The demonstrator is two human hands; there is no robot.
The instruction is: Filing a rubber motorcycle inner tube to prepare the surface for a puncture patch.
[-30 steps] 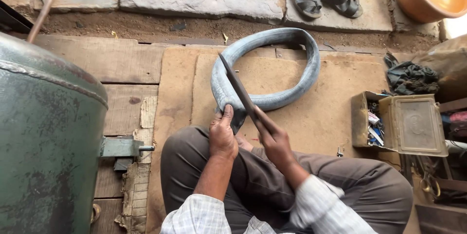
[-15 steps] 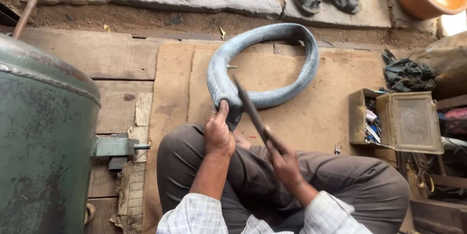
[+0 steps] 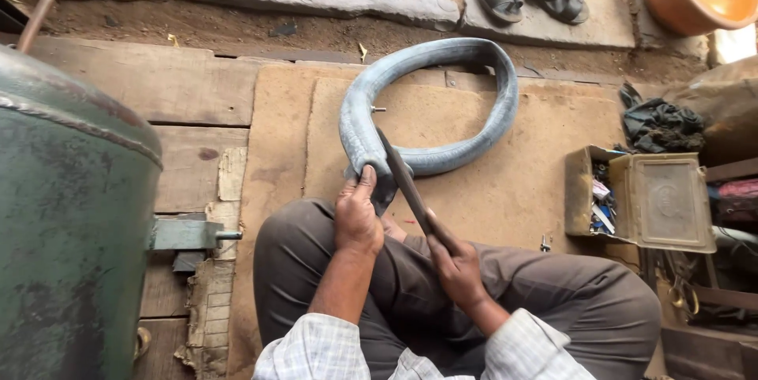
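The left hand (image 3: 358,218) clamps its grip on the near end of a grey-blue rubber inner tube (image 3: 430,103), thumb up along the rubber, pinning it above the person's knee. The tube loops away across the flat brown board (image 3: 505,198) on the wooden floor. The right hand (image 3: 456,263) has its grip wrapped tight around a long, flat, dark metal file (image 3: 403,178), whose blade lies slanted across the pinned end of the tube. Right of the board sits an open, dull green metal box (image 3: 662,200) (small coloured packets show inside). A large green metal tank (image 3: 67,222) stands at the left.
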